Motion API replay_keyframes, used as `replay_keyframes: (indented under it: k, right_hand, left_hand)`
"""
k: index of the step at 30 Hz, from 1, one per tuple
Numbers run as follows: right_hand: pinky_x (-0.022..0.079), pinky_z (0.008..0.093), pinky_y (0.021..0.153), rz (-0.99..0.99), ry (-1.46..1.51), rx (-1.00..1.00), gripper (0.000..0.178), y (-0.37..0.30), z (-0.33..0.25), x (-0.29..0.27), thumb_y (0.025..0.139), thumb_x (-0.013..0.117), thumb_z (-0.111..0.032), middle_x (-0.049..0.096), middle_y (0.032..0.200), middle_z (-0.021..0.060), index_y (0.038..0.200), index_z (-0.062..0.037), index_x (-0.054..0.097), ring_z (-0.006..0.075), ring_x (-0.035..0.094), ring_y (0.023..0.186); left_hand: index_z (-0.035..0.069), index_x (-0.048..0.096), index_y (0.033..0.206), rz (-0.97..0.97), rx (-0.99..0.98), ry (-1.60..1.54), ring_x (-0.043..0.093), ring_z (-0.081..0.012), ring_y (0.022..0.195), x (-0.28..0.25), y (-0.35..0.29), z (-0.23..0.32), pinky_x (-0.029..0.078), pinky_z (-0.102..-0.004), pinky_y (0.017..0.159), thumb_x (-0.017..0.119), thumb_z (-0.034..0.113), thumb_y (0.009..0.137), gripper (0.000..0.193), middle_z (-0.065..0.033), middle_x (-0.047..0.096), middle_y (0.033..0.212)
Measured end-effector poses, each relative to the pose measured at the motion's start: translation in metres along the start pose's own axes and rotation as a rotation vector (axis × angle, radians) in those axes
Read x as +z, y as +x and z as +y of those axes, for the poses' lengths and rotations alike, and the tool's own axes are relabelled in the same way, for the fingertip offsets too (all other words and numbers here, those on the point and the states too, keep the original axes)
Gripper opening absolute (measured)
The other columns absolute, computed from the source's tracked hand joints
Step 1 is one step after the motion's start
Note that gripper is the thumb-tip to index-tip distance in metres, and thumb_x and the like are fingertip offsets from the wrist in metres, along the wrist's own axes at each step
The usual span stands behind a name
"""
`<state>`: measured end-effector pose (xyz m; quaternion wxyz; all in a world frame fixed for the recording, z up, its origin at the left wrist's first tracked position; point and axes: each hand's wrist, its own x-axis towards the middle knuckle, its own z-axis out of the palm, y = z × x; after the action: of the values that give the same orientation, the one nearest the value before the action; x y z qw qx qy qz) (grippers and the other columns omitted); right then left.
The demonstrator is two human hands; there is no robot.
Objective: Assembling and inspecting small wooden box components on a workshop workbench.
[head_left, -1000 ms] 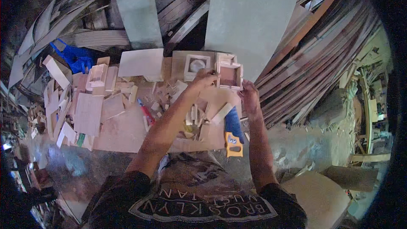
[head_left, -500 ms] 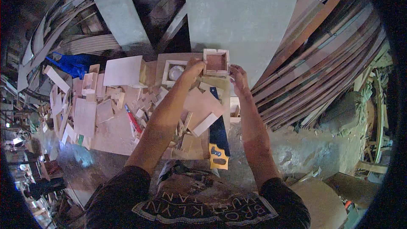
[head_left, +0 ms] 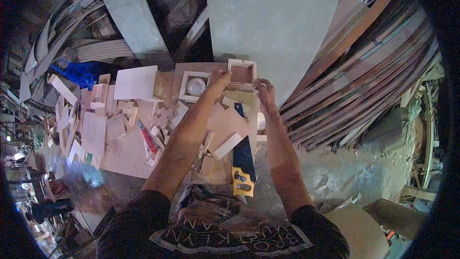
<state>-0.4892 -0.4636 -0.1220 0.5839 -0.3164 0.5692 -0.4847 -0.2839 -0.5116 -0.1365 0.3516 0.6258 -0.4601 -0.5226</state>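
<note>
A small, square wooden box (head_left: pixel 241 75) with an open top is raised over the far edge of the workbench. My left hand (head_left: pixel 220 81) grips its left wall, the fingertips partly hidden behind it. At the box's lower right corner my right hand (head_left: pixel 266 92) has its fingers curled in against the side. Left of the box lies a square wooden frame (head_left: pixel 185 89) with a round, clear glass-like piece (head_left: pixel 196 87) inside. A handsaw (head_left: pixel 244 163) with a yellow handle lies below my hands, its blade partly under wood pieces.
Wood offcuts and thin boards cover the workbench (head_left: pixel 125 157). A red-handled tool (head_left: pixel 147 136) lies among them, near a larger pale box (head_left: pixel 136 83). A big grey panel (head_left: pixel 273 24) stands behind, and long wooden strips (head_left: pixel 369 76) are stacked to the right.
The box has shifted slightly left and down in the view, with both hands along. Its inside stays turned toward me, and the bench things lie as before.
</note>
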Motion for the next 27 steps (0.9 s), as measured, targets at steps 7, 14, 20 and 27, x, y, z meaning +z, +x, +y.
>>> replay_keyframes:
  k: [7, 14, 20, 27]
  right_hand:
    - [0.043, 0.0247, 0.055, -0.007, -0.027, -0.148, 0.029, 0.003, 0.017, 0.0, 0.086, 0.06, -0.018, 0.064, 0.084, 0.0082, 0.107, 0.0012, 0.057, 0.0123, 0.055, 0.068]
    - [0.045, 0.0257, 0.059, 0.152, -0.207, -0.445, 0.035, 0.015, 0.029, -0.029, 0.084, 0.06, -0.019, 0.065, 0.086, 0.0069, 0.112, -0.0006, 0.052, 0.0143, 0.059, 0.074]
    - [0.038, 0.0339, 0.08, 0.16, 0.024, -0.317, 0.035, -0.066, -0.026, 0.009, 0.085, 0.062, -0.025, 0.059, 0.107, 0.005, 0.115, -0.0088, 0.053, 0.017, 0.054, 0.098]
    - [0.04, 0.0323, 0.085, -0.005, 0.073, -0.154, 0.031, -0.218, -0.023, 0.092, 0.089, 0.056, -0.023, 0.059, 0.11, 0.0046, 0.115, -0.0056, 0.052, 0.0181, 0.055, 0.101]
  left_hand:
    - [0.0, 0.061, 0.076, 0.067, 0.012, 0.081, 0.06, -0.0252, 0.066, 0.005, -0.008, -0.003, 0.046, -0.0419, 0.063, 0.059, 0.028, 0.082, 0.029, -0.0139, 0.062, 0.069]
    - [0.002, 0.06, 0.088, 0.257, 0.338, 0.249, 0.061, -0.0385, 0.082, 0.027, -0.035, 0.034, 0.048, -0.0472, 0.07, 0.053, 0.025, 0.083, 0.025, -0.0238, 0.062, 0.084]
    - [0.003, 0.064, 0.095, 0.18, 0.576, 0.149, 0.063, -0.0221, 0.08, -0.011, -0.117, 0.053, 0.05, -0.0359, 0.074, 0.065, 0.019, 0.077, 0.024, -0.0122, 0.065, 0.085]
    - [-0.002, 0.063, 0.098, -0.048, 0.201, -0.18, 0.059, -0.0101, 0.058, -0.129, -0.281, -0.005, 0.047, -0.0254, 0.053, 0.059, 0.008, 0.085, 0.017, -0.0055, 0.062, 0.068]
